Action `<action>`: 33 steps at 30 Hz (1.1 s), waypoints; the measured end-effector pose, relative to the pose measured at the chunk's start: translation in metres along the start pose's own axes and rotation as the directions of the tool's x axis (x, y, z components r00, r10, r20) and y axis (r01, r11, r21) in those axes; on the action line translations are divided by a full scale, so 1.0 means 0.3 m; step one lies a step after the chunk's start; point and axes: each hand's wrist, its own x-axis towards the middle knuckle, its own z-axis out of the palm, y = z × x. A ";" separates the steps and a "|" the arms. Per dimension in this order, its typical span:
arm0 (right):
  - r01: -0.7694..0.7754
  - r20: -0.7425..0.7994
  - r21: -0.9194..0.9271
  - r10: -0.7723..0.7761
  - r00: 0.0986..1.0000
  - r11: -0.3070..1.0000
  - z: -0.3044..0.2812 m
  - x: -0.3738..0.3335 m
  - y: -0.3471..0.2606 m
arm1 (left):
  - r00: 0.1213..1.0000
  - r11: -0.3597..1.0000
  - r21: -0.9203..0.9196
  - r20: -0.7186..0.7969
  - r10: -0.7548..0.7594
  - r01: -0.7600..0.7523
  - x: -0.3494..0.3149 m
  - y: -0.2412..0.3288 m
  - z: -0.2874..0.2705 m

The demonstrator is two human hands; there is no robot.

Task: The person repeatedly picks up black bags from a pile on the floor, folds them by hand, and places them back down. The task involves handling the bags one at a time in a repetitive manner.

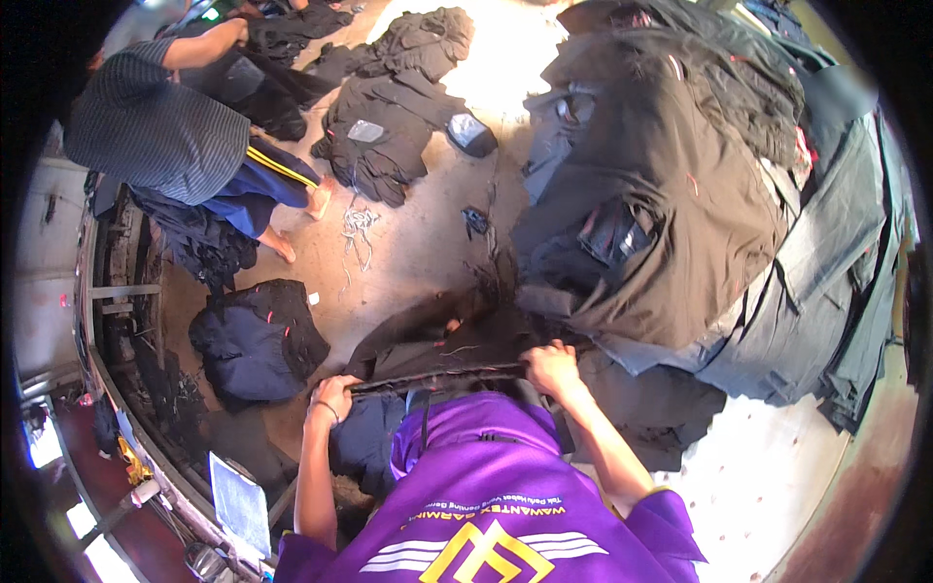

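In front of my waist a black garment [437,335] is stretched out, its gathered, band-like edge running between my two hands. My left hand [333,398] is closed on the left end of that edge. The other end is gripped by my right hand [551,369], a little higher and beside the big cloth heap. Below the edge the garment spreads forward over the floor in dark folds. Its full shape cannot be made out.
A tall heap of dark cloth [671,204] stands at the right. A folded dark bundle [260,340] lies at the left. Farther off, a person in a striped shirt [160,126] bends over dark garments. Black garments [379,126] and thread scraps [360,228] lie on the floor.
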 end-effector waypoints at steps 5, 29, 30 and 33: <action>-0.200 0.616 0.050 0.128 0.777 0.978 -0.081 -0.396 0.177 | 0.976 0.985 -0.039 0.135 0.173 -0.170 -0.263 0.366 -0.024; -0.421 0.129 0.543 0.423 0.897 0.727 -0.243 -1.408 0.294 | 0.124 0.265 -0.396 0.347 0.930 -0.879 -0.311 1.685 -0.135; -0.452 0.115 0.572 0.478 0.871 0.685 -0.184 -1.453 0.314 | 0.058 0.228 -0.364 0.424 0.904 -0.903 -0.298 1.747 -0.067; -0.638 0.141 0.560 0.698 0.702 0.529 -0.173 -1.653 0.440 | -0.266 -0.121 -0.295 0.521 0.811 -0.948 -0.333 2.137 0.129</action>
